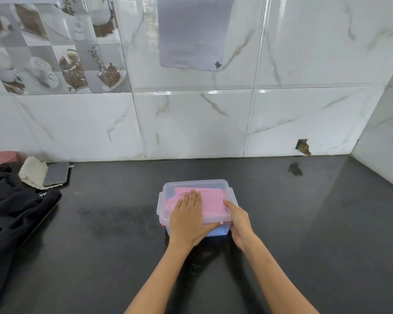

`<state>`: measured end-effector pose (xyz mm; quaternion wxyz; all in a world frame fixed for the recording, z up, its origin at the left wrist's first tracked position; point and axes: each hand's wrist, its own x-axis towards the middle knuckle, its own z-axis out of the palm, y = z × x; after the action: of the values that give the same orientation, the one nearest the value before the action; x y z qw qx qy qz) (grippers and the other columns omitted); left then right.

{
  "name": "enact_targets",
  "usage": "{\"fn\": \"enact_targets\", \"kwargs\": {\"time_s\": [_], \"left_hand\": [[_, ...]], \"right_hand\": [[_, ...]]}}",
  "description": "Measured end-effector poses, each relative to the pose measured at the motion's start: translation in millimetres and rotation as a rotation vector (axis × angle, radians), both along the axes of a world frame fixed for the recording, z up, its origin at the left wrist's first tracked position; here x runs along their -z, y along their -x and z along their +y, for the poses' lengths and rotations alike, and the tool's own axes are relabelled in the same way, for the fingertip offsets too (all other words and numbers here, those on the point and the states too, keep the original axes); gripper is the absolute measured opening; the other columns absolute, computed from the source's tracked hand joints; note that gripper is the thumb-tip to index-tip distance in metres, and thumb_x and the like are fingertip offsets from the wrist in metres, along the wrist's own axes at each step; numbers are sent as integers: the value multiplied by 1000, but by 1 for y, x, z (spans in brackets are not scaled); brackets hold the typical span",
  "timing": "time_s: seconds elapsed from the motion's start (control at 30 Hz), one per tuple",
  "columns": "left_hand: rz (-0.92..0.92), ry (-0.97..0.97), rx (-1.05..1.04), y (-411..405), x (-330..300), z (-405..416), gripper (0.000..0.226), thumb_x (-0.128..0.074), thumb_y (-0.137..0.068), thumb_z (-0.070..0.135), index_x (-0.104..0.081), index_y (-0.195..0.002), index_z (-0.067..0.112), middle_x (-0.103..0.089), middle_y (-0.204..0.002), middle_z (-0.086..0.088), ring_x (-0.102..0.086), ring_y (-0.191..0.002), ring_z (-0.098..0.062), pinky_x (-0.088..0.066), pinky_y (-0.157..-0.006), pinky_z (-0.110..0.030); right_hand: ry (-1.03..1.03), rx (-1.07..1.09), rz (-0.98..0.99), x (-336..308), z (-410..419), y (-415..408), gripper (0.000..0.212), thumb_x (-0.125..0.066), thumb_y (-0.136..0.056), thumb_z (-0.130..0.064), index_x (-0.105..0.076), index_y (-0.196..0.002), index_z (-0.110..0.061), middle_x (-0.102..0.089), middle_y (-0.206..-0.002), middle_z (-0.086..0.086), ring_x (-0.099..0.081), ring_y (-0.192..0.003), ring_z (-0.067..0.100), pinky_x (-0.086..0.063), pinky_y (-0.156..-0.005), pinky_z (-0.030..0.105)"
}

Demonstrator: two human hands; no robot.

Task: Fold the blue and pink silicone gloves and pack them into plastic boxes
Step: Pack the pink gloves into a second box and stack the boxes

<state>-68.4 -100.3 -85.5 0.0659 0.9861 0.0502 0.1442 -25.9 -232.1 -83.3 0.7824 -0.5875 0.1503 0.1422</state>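
Pressing flat, palm down with fingers together and extended, the left hand [187,217] lies on the translucent lid [213,200] of a clear plastic box [196,206] near the middle of the dark countertop [304,223]. The right hand [239,219] clasps the box's near right corner, thumb on the lid's edge, its other fingers hidden down the side. Under the lid shows the folded pink glove [211,201], blurred by the plastic; beneath it, at the box's near wall, a patch of the blue glove [218,231] is visible, its shape hard to read. Whether the side latches are snapped shut cannot be told. At far left lie a black garment [16,211], cut off by the frame, a crumpled beige cloth [32,172] and a phone [56,174] lying face up.
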Motion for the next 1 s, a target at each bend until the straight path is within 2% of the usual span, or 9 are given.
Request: {"fn": "enact_targets", "kwargs": {"time_s": [0.13,0.3,0.4,0.5,0.53,0.63,0.77,1.0], "left_hand": [[-3,-1,-3,-1,1,0,104,-33,-75,82,-12,-151,14,-17,-160,-2,-18,-147,-21,-17,-119,-35],[-5,-4,-4,0,1,1,104,-32,-75,82,-12,-151,14,-17,-159,-2,-19,-146,-20,-17,-119,-34],[4,1,-2,0,0,1,103,-32,-76,81,-11,-151,14,-16,-160,-3,-18,-147,-20,-17,-119,-34],[15,2,-2,0,0,0,103,-33,-76,80,-9,-151,14,-13,-160,-2,-15,-147,-20,-15,-119,-34],[17,4,-3,0,0,0,103,-33,-76,80,-8,-151,14,-13,-160,-2,-15,-147,-20,-14,-119,-34],[16,7,-7,0,0,0,103,-33,-76,80,-9,-152,15,-13,-160,-1,-15,-147,-20,-14,-119,-34],[9,3,-4,0,0,0,104,-33,-75,81,-10,-151,15,-15,-160,-2,-15,-147,-20,-15,-119,-34],[11,10,1,0,-1,0,104,-33,-75,81,-9,-151,14,-15,-160,-3,-16,-147,-20,-16,-119,-35]], "right_hand": [[-3,26,-7,-1,1,0,30,-62,-89,-23,-54,-114,-9,-61,-109,15,-60,-104,31,-54,-89,46],[62,112,-76,1,5,2,10,-66,-87,-21,-58,-91,-16,-63,-101,14,-63,-96,28,-58,-76,40],[176,228,-166,-1,3,3,18,-73,-81,-17,-59,-90,-13,-64,-99,13,-64,-89,24,-57,-64,30],[328,320,-311,-3,2,6,48,-78,-76,-15,-58,-120,-9,-59,-102,0,-61,-93,18,-51,-75,26],[352,329,-337,-4,3,7,52,-77,-77,-15,-56,-124,-8,-57,-101,-3,-59,-94,17,-48,-76,24],[345,323,-333,-5,5,9,54,-75,-79,-15,-54,-128,-9,-60,-111,2,-55,-95,13,-48,-78,25],[368,301,-319,-3,6,7,54,-69,-85,-19,-49,-135,-10,-58,-127,9,-57,-108,21,-52,-91,40],[429,344,-355,-3,15,10,48,-61,-91,-20,-50,-136,-11,-58,-132,11,-57,-118,28,-50,-98,46]]}}
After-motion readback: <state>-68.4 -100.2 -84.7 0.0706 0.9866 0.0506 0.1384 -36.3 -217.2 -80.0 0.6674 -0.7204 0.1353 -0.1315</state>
